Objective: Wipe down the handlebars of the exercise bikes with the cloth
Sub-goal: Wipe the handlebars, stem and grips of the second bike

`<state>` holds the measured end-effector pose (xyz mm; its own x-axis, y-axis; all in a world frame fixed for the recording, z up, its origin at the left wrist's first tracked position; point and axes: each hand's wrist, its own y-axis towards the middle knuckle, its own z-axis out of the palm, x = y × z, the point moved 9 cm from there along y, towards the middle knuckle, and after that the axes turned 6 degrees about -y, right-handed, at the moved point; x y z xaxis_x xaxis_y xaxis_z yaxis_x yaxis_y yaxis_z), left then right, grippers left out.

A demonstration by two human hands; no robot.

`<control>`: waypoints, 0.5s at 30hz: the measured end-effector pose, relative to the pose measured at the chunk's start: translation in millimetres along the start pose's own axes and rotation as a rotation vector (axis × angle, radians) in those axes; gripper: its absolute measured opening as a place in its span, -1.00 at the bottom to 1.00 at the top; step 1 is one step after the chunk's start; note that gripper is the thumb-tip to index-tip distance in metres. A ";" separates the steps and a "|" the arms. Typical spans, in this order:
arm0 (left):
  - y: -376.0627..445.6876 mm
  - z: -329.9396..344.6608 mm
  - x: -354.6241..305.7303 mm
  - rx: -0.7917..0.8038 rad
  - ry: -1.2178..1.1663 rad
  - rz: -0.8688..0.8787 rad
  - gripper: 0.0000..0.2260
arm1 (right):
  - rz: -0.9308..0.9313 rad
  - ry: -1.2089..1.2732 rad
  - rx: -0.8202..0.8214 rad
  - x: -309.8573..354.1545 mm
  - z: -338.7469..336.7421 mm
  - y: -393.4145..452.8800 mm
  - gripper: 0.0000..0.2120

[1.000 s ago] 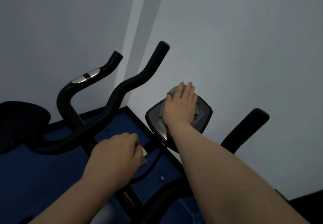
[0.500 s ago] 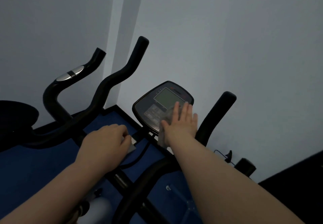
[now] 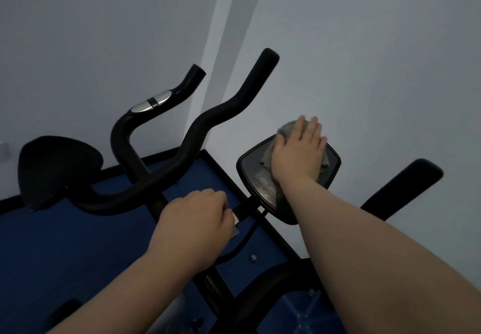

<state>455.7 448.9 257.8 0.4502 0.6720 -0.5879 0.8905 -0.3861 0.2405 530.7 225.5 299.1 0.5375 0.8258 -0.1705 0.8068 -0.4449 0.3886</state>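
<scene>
My right hand (image 3: 299, 151) lies flat on a grey cloth (image 3: 286, 129), pressing it against the black console (image 3: 253, 169) of the exercise bike in front of me. The cloth pokes out past my fingertips and at both sides of the palm. My left hand (image 3: 192, 227) is closed around the bike's black stem just below the console, over a small white tag (image 3: 235, 223). One black handlebar (image 3: 223, 115) curves up at centre left. The other handlebar end (image 3: 406, 185) juts out at right, beyond my forearm.
A second bike's handlebar with a silver sensor patch (image 3: 152, 104) rises at left, beside a black saddle (image 3: 57, 167). Blue floor mat (image 3: 65, 250) lies below. Pale walls meet in a corner (image 3: 223, 55) close behind the bikes. A black cable (image 3: 242, 245) loops under the console.
My right hand slid with the cloth from the console's lower right edge up over its face, covering the screen. The view tipped back down and left. My left hand kept its grip.
</scene>
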 end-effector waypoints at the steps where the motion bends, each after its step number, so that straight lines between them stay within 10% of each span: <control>1: -0.5 -0.7 -0.1 -0.002 -0.005 -0.001 -0.79 | -0.040 0.003 0.002 6.5 -1.5 0.6 -0.38; 8: -2.3 -7.9 -5.0 -0.024 -0.006 0.054 -0.80 | -0.327 0.272 0.164 53.2 -4.6 -67.2 -0.24; 15: -11.9 -6.8 -10.2 0.023 -0.023 0.156 -0.79 | -0.236 0.460 0.338 31.3 -37.0 -117.7 -0.72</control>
<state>440.9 450.9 266.2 0.5814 0.5884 -0.5620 0.8079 -0.4992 0.3132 443.5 316.5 281.6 0.2350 0.9468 0.2200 0.9647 -0.2548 0.0662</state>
